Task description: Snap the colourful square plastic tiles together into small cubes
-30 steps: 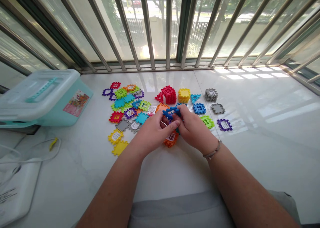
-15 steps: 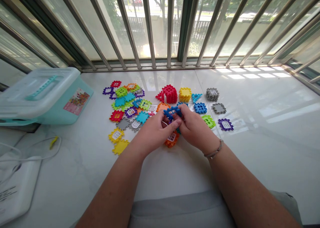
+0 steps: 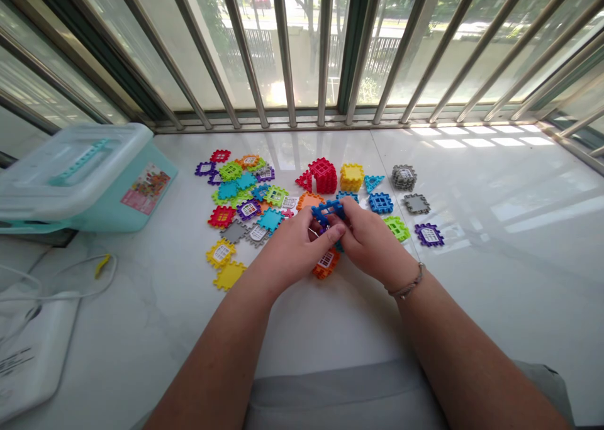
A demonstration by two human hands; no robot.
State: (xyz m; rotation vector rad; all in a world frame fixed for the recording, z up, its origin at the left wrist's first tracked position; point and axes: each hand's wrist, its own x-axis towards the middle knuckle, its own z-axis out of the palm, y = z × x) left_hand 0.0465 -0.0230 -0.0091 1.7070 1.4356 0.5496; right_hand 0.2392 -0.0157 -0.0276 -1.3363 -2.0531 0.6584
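Barely moved, left hand and right hand pinch a blue plastic tile, long edge crosswise.

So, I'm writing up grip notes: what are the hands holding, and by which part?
The left hand and right hand hold a blue plastic building tile by its lower edge, the grip partly hidden.

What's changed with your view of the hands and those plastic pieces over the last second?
Very little. The left hand and right hand still hold the blue plastic piece between them; nothing was picked up or let go. The whole scene sits slightly further right in view, which suggests the head turned a little. The red block and teal storage box stayed where they were.
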